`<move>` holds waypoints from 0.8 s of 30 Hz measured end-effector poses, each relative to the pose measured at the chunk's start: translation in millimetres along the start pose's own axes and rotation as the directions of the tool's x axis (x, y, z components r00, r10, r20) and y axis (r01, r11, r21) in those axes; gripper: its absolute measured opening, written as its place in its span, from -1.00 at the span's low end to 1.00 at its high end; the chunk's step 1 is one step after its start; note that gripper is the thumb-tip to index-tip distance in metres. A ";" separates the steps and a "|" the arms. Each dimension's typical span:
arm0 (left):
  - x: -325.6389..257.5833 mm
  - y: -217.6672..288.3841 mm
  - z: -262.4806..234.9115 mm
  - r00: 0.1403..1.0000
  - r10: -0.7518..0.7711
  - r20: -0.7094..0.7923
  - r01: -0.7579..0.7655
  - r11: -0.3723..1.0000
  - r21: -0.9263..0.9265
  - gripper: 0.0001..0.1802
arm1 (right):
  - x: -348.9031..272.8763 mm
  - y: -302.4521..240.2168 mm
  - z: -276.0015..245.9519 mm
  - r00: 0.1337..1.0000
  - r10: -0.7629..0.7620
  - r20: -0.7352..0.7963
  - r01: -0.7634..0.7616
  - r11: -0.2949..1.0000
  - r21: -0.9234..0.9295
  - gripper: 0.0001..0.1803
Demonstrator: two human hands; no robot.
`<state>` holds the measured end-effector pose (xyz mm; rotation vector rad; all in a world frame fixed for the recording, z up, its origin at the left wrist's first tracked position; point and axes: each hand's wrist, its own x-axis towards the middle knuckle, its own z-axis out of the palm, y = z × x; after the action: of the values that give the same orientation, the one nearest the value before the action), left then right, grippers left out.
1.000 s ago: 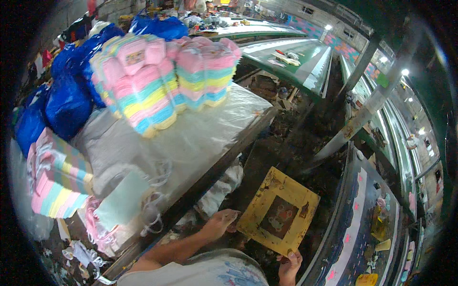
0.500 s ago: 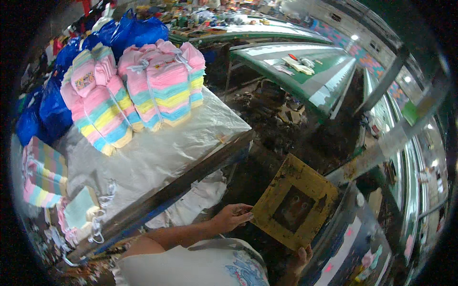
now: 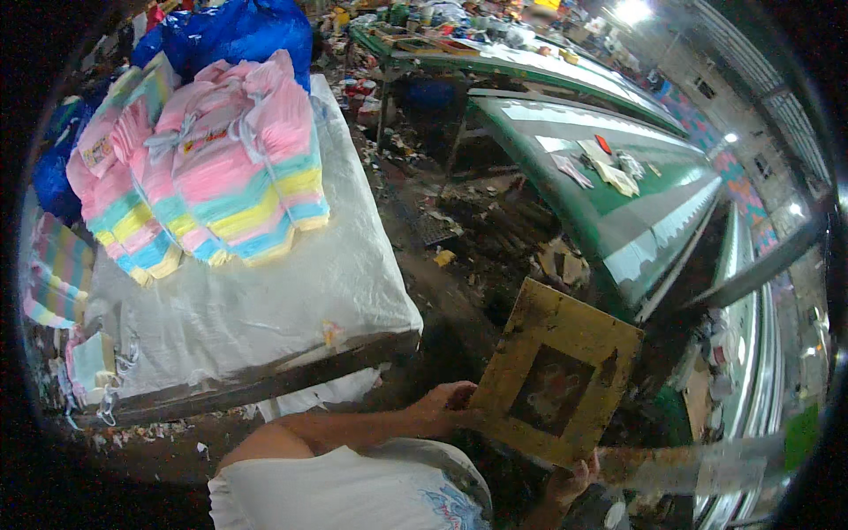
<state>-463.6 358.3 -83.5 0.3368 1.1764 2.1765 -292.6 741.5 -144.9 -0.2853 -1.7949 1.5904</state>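
Observation:
Tilted in front of me is a screen-printing frame (image 3: 495, 397), its wide yellow-brown border stained around a dark mesh window with a faint figure. My left hand (image 3: 449, 405) is closed on its left edge, the fingertips partly hidden. At the lower right corner, my right hand (image 3: 579, 479) grips the same frame from below, in dim light. To the left, bundles of folded pink, yellow and blue cloth (image 3: 212, 177), tied with strips, stand on a table covered with a whitish sheet (image 3: 265, 309).
Blue plastic bags (image 3: 256, 35) lie behind the bundles. A long green table (image 3: 565, 212) with small cloth pieces and a red item runs along the right. Litter (image 3: 442, 256) covers the floor between. A metal bar (image 3: 654, 459) crosses near my right hand.
My view has turned to the right and I have shifted away from the sheeted table. The frame stays in both hands, now more in front of the littered floor and the green table.

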 end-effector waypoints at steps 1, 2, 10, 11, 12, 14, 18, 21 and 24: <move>19.8 -12.1 -1.2 0.999 -0.005 -0.042 0.001 0.997 -0.083 -0.41 | 30.9 -1.2 18.6 0.999 0.029 0.030 -0.031 0.997 0.073 -0.26; 37.0 -14.7 -5.5 0.996 -0.002 -0.094 -0.013 0.987 -0.162 -0.42 | 68.7 -23.6 53.6 0.989 0.125 0.073 -0.138 0.965 0.222 -0.25; 148.2 73.6 -4.1 0.903 -0.002 -0.430 0.110 0.968 0.226 -0.50 | 278.3 73.8 150.3 0.857 0.290 0.426 -0.425 0.865 0.268 -0.27; 168.1 53.0 -19.2 0.901 0.062 -0.430 -0.001 0.990 0.142 -0.50 | 303.1 95.1 162.4 0.836 0.296 0.462 -0.444 0.860 0.253 -0.29; 185.6 57.5 -20.2 0.881 0.056 -0.469 0.000 0.993 0.118 -0.49 | 329.4 101.5 176.2 0.812 0.291 0.506 -0.455 0.858 0.236 -0.30; 219.7 70.3 -21.9 0.840 0.040 -0.541 -0.002 0.998 0.070 -0.49 | 370.8 101.8 210.9 0.761 0.271 0.590 -0.468 0.859 0.209 -0.32; 277.8 67.1 -45.0 0.746 0.203 -0.635 -0.161 0.979 0.123 -0.52 | 453.8 95.3 268.1 0.580 0.224 0.783 -0.497 0.859 0.123 -0.30; 311.3 76.9 -60.8 0.604 0.221 -0.766 -0.087 0.973 0.213 -0.58 | 497.7 106.0 314.4 0.466 0.277 0.840 -0.583 0.811 0.056 -0.29; 345.9 104.0 -68.6 0.403 0.252 -0.880 -0.029 0.965 0.262 -0.58 | 532.4 129.7 357.7 0.322 0.258 0.911 -0.611 0.792 -0.008 -0.27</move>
<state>-805.3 492.4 -62.0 -0.8807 2.0161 2.4100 -939.6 806.5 -71.8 0.3684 -2.2079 2.8104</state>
